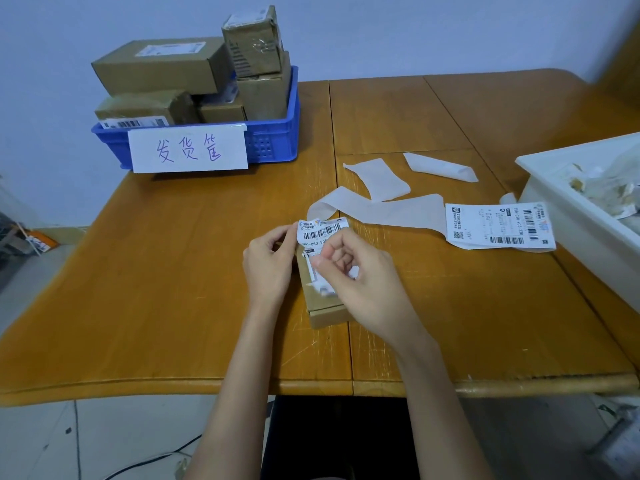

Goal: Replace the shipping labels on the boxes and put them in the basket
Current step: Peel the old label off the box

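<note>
A small brown cardboard box (323,311) lies on the wooden table (173,271) in front of me. A white barcode label (322,230), partly peeled and crumpled, stands up from the box's top. My right hand (353,271) pinches the torn lower part of this label over the box. My left hand (272,263) holds the box's left side, its fingertips at the label's left edge. The blue basket (277,140) at the back left holds several brown boxes and bears a handwritten paper sign. A fresh printed label (498,226) lies flat to the right.
Strips of white backing paper (388,209) trail across the table's middle behind the box. A white bin (568,209) with crumpled paper scraps stands at the right edge. The floor below shows a dark cable (156,455).
</note>
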Motion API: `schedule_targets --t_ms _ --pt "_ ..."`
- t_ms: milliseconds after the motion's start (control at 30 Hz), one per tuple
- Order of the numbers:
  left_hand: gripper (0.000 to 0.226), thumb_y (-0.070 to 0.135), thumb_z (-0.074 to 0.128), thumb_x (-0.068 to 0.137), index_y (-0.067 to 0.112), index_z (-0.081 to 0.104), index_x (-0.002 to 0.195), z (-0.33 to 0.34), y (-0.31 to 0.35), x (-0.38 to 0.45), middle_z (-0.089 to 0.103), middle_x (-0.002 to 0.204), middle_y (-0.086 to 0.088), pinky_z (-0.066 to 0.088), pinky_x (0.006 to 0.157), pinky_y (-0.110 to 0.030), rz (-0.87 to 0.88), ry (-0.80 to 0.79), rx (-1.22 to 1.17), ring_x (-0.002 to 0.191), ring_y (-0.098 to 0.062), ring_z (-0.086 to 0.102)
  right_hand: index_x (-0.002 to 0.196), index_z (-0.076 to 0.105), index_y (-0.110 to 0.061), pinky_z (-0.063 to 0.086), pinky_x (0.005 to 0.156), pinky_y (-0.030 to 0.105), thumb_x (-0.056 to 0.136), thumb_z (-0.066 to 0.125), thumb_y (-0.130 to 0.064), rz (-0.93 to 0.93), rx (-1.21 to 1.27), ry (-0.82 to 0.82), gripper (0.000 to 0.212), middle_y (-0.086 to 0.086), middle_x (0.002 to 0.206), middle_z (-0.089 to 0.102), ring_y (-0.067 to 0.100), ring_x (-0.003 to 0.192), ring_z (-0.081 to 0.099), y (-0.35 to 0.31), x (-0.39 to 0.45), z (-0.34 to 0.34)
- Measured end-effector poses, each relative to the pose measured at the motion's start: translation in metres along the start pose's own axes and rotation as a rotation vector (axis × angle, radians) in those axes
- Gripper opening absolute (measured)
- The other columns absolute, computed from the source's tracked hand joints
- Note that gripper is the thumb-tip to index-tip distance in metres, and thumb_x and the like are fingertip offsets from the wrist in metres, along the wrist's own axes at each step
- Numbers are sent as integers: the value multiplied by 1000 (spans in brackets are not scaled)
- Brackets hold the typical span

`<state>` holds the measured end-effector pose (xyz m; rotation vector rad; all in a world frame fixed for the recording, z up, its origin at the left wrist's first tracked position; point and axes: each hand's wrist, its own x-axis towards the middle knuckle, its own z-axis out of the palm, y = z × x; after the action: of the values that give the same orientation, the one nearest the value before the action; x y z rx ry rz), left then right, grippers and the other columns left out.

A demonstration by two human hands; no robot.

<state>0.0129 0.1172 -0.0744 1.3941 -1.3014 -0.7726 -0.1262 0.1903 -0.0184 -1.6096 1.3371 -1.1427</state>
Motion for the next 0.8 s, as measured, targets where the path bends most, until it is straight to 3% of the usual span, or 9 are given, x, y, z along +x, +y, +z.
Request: schedule_targets --t_ms 100,167,267,533,633,700,800 --pt "22 30 61 97 20 80 92 0 1 -1 70 69 14 42 62 -30 11 7 12 59 2 53 90 57 -23 44 64 15 76 79 -34 24 -105 -91 27 -5 79 58 3 69 46 0 1 -1" --pt "22 31 61 97 20 80 92 0 0 0 66 63 17 41 62 -29 5 7 5 56 1 50 90 56 -25 44 63 16 78 78 -21 8 -149 -112 26 -9 75 55 3 67 47 1 3 -1" --pt "22 33 61 97 22 80 94 1 -1 0 68 67 15 44 63 -33 -10 6 -8 57 -1 51 91 54 -23 44 60 14 86 69 -6 29 -115 9 23 -7 71 51 1 62 47 4 4 3" --pt "21 32 61 97 23 80 94 0 -1 0 67 65 14 46 62 -40 -8 -2 -13 59 -5 50 96 52 -16 43 57 10 92 62 -5 21 -130 132 16 -10 67 48 -6 62 51 3 7 10" --pt "22 32 61 97 23 80 93 -1 1 0 67 64 13 49 64 -46 -14 -11 -13 59 -6 51 93 56 -17 44 55 13 97 56 -19 43 -92 185 4 -10 71 57 -4 67 56 1 9 13" --pt "21 31 61 96 22 80 92 -1 1 -1 68 66 13 49 65 -44 -11 -16 -11 61 -6 53 90 56 -21 47 59 18 93 59 -39 63 -104 214 18 -10 81 60 3 76 60 -1 9 15" --pt "21 29 61 96 22 80 90 -1 0 -1 71 69 10 46 63 -40 -15 -18 -11 62 -8 55 88 54 -25 42 68 19 79 69 -49 8 -408 161 29 -13 98 50 4 92 49 -1 5 20"
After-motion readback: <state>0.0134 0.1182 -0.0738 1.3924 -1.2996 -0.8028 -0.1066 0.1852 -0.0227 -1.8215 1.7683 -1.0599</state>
